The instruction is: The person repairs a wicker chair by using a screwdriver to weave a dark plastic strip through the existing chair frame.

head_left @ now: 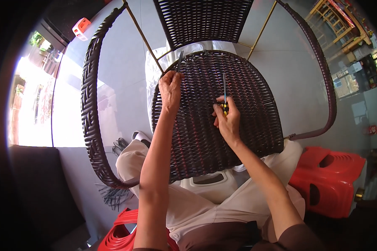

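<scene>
A dark brown woven chair seat (213, 134) lies in front of me, above my lap. At its far left edge my left hand (170, 90) is closed in a pinch on a thin dark strip (180, 60), whose free end sticks up past the fingers. Over the middle of the seat, my right hand (228, 121) grips a screwdriver (225, 94) by its yellow and black handle. Its slim metal shaft points away from me, and its tip is apart from my left hand. Part of the handle is hidden by my fingers.
The chair's woven backrest (203, 21) stands beyond the seat. Curved armrests rise on the left (90, 92) and right (326, 79). A red plastic stool (331, 175) is at my right, another (121, 230) at lower left. Loose dark strips (115, 196) lie on the floor.
</scene>
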